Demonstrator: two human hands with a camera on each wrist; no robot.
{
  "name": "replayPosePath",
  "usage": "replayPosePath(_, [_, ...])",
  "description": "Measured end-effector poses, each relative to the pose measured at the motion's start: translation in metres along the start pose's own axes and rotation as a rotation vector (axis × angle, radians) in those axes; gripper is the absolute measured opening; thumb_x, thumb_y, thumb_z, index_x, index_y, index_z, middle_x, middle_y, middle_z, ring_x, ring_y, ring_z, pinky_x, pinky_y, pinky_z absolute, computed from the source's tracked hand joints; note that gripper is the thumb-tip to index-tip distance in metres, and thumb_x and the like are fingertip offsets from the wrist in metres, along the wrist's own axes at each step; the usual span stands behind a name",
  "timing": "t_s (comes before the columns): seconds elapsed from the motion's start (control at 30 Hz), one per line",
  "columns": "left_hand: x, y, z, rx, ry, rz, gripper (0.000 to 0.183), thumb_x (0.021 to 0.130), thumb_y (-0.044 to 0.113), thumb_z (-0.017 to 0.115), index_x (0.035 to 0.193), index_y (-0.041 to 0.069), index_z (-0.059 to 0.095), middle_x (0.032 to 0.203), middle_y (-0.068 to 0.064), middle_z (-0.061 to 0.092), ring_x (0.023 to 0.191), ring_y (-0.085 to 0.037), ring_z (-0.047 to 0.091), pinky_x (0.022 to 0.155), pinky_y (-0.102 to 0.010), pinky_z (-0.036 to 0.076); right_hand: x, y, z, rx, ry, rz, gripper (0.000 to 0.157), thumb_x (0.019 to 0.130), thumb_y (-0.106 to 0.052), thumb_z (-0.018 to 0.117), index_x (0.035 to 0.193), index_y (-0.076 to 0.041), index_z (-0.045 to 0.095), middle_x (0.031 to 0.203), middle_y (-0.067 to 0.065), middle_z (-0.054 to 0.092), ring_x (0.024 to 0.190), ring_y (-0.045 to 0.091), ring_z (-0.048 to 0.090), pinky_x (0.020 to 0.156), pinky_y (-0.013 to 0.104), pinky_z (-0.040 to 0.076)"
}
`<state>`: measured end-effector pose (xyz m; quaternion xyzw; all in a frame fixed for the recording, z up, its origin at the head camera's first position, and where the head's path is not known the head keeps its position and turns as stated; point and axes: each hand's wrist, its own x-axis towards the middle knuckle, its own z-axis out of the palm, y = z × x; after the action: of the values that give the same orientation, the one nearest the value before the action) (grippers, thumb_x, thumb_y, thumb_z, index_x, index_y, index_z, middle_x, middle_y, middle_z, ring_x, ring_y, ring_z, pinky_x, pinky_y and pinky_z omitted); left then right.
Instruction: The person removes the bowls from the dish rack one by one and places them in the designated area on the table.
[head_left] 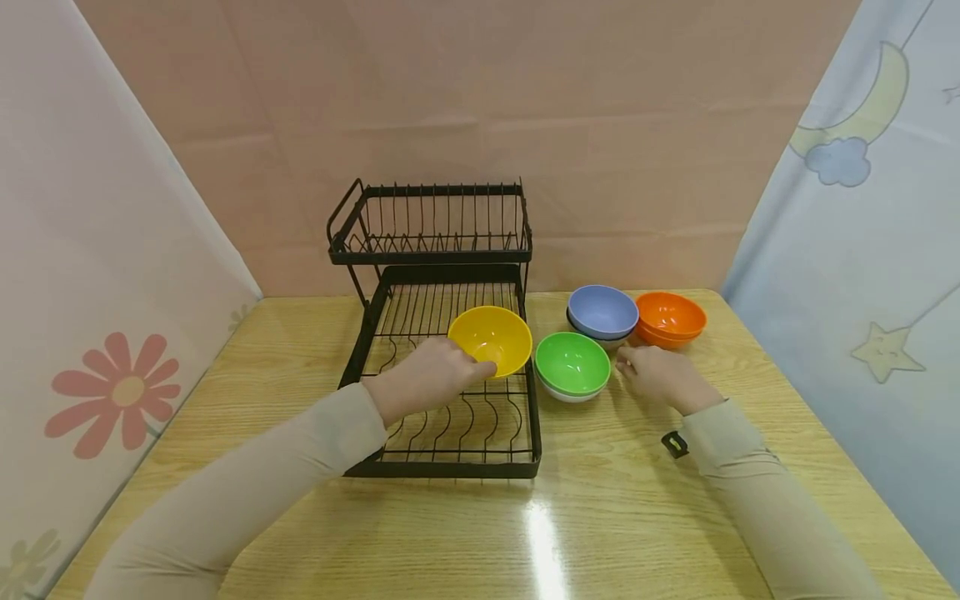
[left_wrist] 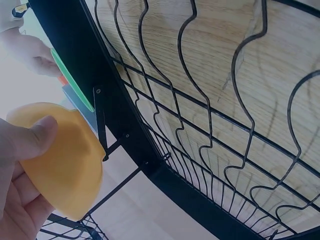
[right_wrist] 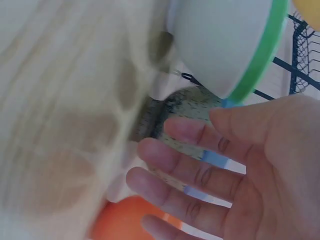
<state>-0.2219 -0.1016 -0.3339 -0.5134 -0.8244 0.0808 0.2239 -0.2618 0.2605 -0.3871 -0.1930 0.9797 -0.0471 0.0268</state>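
Note:
My left hand point(head_left: 438, 372) grips a yellow bowl point(head_left: 489, 332) by its near rim, holding it over the right side of the lower dish rack tier point(head_left: 442, 470). In the left wrist view, the thumb lies along one side of the yellow bowl point(left_wrist: 67, 165) and fingers curl on the other. My right hand point(head_left: 662, 377) hovers low beside the bowl stacks with its fingers loosely extended and nothing held. Nearest to it are a green bowl point(head_left: 573, 363) on a white one point(head_left: 568, 396), and a blue bowl point(head_left: 603, 311) over a dark speckled bowl point(right_wrist: 182, 117).
Orange bowls point(head_left: 670, 315), stacked, stand at the back right. The black rack's upper tier point(head_left: 431, 257) rises at the back, near the pink backdrop point(head_left: 622, 167). A small black object point(head_left: 675, 444) shows beside the right cuff. Patterned cloths hang at both sides of the wooden table point(head_left: 615, 517).

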Motion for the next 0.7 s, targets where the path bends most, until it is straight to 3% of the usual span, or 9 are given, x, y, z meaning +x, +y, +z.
replayPosePath(0.13, [0.001, 0.0, 0.002, 0.004, -0.008, -0.002, 0.011, 0.09, 0.011, 0.068, 0.098, 0.018, 0.065, 0.067, 0.003, 0.066, 0.049, -0.009, 0.046, 0.048, -0.019, 0.042, -0.003, -0.005, -0.012, -0.029, 0.053, 0.001, 0.011, 0.096, -0.015, 0.052, 0.091, -0.008, 0.059, 0.069, 0.003, 0.054, 0.061, 0.018, 0.05, 0.052, 0.033, 0.042])
replayPosePath(0.3, [0.002, -0.001, 0.004, -0.005, 0.001, 0.0, 0.011, 0.09, 0.012, 0.068, 0.099, 0.018, 0.065, 0.069, 0.003, 0.067, 0.05, -0.009, 0.049, 0.049, -0.02, 0.044, -0.011, -0.019, -0.035, -0.094, 0.202, -0.048, 0.016, 0.096, -0.012, 0.054, 0.08, -0.008, 0.05, 0.059, 0.002, 0.042, 0.052, 0.016, 0.042, 0.046, 0.029, 0.033])
replayPosePath(0.37, [0.003, -0.001, 0.004, -0.015, 0.012, 0.001, 0.012, 0.09, 0.011, 0.068, 0.1, 0.018, 0.066, 0.07, 0.003, 0.068, 0.05, -0.009, 0.05, 0.049, -0.019, 0.045, -0.013, -0.028, -0.045, -0.078, 0.269, -0.076, 0.013, 0.096, -0.013, 0.055, 0.086, -0.007, 0.054, 0.063, 0.004, 0.048, 0.052, 0.017, 0.046, 0.045, 0.03, 0.036])
replayPosePath(0.43, [0.003, -0.001, 0.004, -0.022, 0.021, 0.002, 0.013, 0.09, 0.01, 0.068, 0.1, 0.018, 0.067, 0.071, 0.002, 0.068, 0.05, -0.009, 0.05, 0.049, -0.019, 0.045, -0.013, -0.039, -0.052, -0.045, 0.325, -0.123, 0.013, 0.098, -0.018, 0.055, 0.1, -0.005, 0.059, 0.081, 0.009, 0.061, 0.062, 0.022, 0.058, 0.052, 0.035, 0.047])
replayPosePath(0.5, [0.003, -0.001, 0.004, -0.03, 0.028, 0.004, 0.014, 0.089, 0.009, 0.068, 0.101, 0.017, 0.067, 0.071, 0.002, 0.068, 0.051, -0.01, 0.05, 0.049, -0.019, 0.045, -0.012, -0.05, -0.058, -0.002, 0.371, -0.197, 0.03, 0.098, -0.023, 0.058, 0.121, -0.004, 0.057, 0.11, 0.015, 0.064, 0.086, 0.031, 0.065, 0.069, 0.044, 0.055])
replayPosePath(0.6, [0.005, -0.001, 0.004, -0.047, 0.033, 0.011, 0.017, 0.088, 0.007, 0.068, 0.101, 0.017, 0.067, 0.072, 0.002, 0.069, 0.051, -0.01, 0.051, 0.05, -0.019, 0.045, -0.01, -0.066, -0.061, 0.031, 0.411, -0.329, 0.057, 0.095, -0.029, 0.063, 0.143, -0.007, 0.043, 0.146, 0.015, 0.044, 0.124, 0.036, 0.052, 0.097, 0.052, 0.047])
replayPosePath(0.7, [0.006, -0.001, 0.003, -0.061, 0.045, 0.021, 0.018, 0.087, 0.006, 0.069, 0.101, 0.017, 0.067, 0.073, 0.002, 0.069, 0.052, -0.01, 0.052, 0.051, -0.019, 0.047, -0.007, -0.079, -0.06, 0.045, 0.423, -0.456, 0.073, 0.091, -0.033, 0.068, 0.151, -0.01, 0.032, 0.158, 0.011, 0.028, 0.14, 0.034, 0.035, 0.11, 0.054, 0.034])
